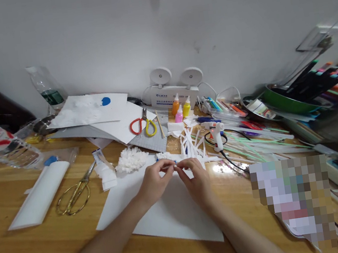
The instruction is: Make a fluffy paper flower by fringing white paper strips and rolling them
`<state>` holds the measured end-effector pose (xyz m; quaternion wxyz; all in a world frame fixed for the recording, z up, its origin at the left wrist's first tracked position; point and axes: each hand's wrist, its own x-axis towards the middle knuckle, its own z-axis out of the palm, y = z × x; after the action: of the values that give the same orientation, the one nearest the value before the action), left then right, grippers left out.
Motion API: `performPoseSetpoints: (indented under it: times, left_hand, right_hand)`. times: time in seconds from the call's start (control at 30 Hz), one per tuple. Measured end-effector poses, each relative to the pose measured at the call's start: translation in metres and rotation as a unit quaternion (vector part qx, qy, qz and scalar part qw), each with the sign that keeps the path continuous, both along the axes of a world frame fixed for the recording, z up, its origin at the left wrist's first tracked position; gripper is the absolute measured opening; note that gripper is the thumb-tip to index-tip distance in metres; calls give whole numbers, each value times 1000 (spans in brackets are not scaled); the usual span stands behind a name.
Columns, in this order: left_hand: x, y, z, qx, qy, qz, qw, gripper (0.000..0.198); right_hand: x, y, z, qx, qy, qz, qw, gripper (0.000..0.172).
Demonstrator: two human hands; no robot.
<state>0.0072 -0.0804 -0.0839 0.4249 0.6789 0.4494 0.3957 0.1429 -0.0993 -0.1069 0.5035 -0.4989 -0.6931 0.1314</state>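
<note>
At the frame's centre, the left hand (pixel 155 182) and right hand (pixel 198 180) pinched a tiny white piece (pixel 175 165) in their fingers (pixel 183 164), above a white paper sheet (pixel 175 213) on the tabletop (pixel 32 248). Orange, yellow and pink squeeze bottles (pixel 186 109) stood just above; at upper right, a green bowl (pixel 274 102) held colourful markers (pixel 329 70).

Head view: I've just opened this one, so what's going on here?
A person's left hand and right hand meet above a white sheet, apparently pinching a small white piece too tiny to make out. Just beyond lie a ruffled white cluster and loose white strips. Gold-handled scissors lie to the left; a glue gun is off to the right.
</note>
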Motion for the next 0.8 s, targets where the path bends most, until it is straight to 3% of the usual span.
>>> performPoseSetpoints:
  times: [0.3,0.8]
  left_hand:
    - [-1,1,1,20,14,5,1000,14]
    - [1,-3,2,29,23,7,999,17]
  right_hand:
    - [-1,0,0,-40,24,48,998,3]
    - [-1,-2,-1,-26,46,-28,998,4]
